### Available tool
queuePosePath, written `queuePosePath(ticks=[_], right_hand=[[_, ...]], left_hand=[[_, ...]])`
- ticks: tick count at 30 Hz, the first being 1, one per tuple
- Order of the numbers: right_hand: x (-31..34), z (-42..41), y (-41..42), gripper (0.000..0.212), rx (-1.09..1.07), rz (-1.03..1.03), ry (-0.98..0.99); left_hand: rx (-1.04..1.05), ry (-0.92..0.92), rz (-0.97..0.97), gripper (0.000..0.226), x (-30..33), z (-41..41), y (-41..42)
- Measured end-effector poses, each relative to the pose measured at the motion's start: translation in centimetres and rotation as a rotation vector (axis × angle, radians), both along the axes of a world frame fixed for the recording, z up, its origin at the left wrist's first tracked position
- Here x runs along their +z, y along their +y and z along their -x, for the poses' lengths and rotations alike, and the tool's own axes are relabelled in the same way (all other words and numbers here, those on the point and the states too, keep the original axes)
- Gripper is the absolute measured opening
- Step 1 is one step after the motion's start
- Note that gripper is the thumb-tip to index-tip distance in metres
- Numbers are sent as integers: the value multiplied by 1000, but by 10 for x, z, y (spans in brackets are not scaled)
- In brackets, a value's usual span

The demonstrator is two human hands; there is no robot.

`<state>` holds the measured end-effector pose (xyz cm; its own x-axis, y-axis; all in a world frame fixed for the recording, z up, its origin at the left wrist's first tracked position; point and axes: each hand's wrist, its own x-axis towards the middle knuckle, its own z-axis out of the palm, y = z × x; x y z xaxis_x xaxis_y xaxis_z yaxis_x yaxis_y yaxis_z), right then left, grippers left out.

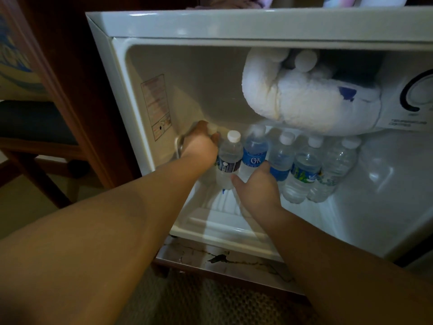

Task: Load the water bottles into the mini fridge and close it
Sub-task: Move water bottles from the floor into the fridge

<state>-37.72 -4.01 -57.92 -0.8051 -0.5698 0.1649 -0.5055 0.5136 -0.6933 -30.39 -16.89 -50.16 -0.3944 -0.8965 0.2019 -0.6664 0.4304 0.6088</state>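
Observation:
The white mini fridge [121, 90] stands open in front of me. Several clear water bottles stand in a row on its floor. My left hand [201, 144] reaches deep inside at the far left and grips the top of a bottle that it mostly hides. Beside it stands a bottle with a dark label [229, 158]. My right hand [255, 188] is closed round the lower part of the blue-labelled OK bottle [254, 151]. To its right stand three more bottles [302, 167], upright and close together.
A thick lump of white frost [304, 99] hangs from the freezer box above the bottles. The thermostat dial [417, 92] is at the upper right. A dark wooden cabinet [70, 66] flanks the fridge on the left. Carpet [199, 301] lies below.

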Motion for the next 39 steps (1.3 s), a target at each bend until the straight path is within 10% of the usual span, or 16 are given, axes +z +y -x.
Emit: queuePosePath(ticks=[9, 15, 39], right_hand=[[9, 3, -11, 74, -73, -71, 2], [8, 2, -8, 69, -83, -136, 12], [-4, -9, 28, 56, 104, 9, -31]], left_hand=[[30, -394, 291, 47, 4, -4, 12], [-2, 66, 55, 48, -30, -32, 55], [55, 54, -268, 29, -58, 4, 51]])
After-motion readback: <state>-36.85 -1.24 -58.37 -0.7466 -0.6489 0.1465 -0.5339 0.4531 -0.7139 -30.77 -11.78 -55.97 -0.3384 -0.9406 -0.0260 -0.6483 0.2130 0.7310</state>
